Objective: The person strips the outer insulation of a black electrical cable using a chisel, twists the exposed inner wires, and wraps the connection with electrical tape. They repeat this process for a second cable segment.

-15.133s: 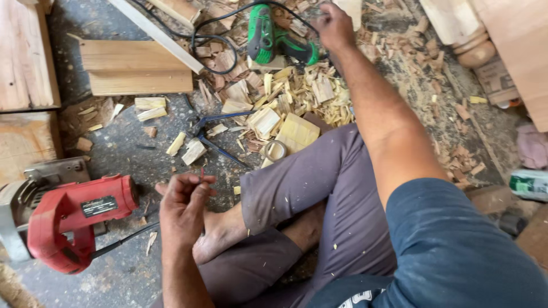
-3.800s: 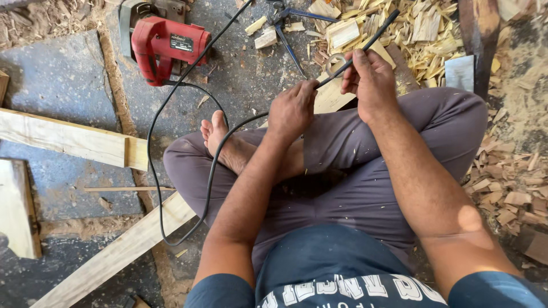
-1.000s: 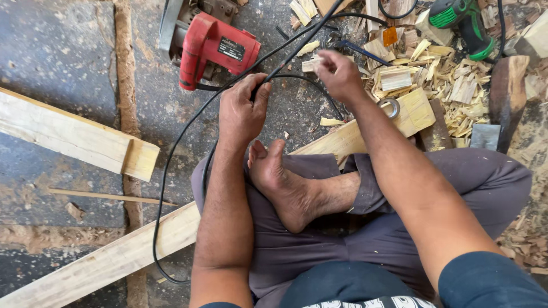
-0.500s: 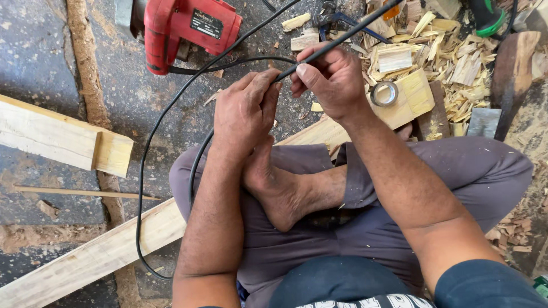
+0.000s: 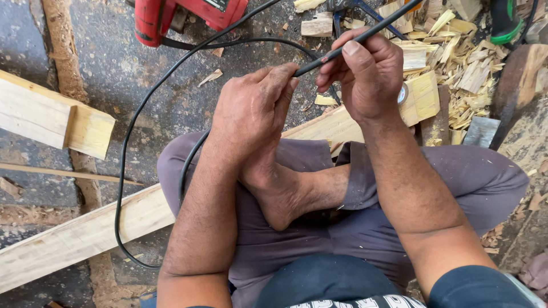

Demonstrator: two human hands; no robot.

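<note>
I sit cross-legged on the floor, one bare foot [image 5: 285, 191] resting on my lap. My left hand [image 5: 251, 108] pinches a black power cord [image 5: 123, 165] at its fingertips. Just to the right, my right hand [image 5: 365, 71] grips the same cord, which runs taut from between the fingers up to the top right. Both hands hover close together above my knees, nearly touching. The cord loops down the left side past my knee and curls back up to a red power saw [image 5: 188, 14] at the top.
A long pale plank [image 5: 85, 236] slants under my legs toward a short block [image 5: 419, 97]. Another wooden beam [image 5: 51, 114] lies at left. Wood chips and offcuts [image 5: 456, 54] pile up at the top right beside a green tool [image 5: 505, 20]. A dark slab [image 5: 516, 85] stands at right.
My hands have drawn together on the cord and come closer to the camera. The view has shifted so the red saw sits at the top edge.
</note>
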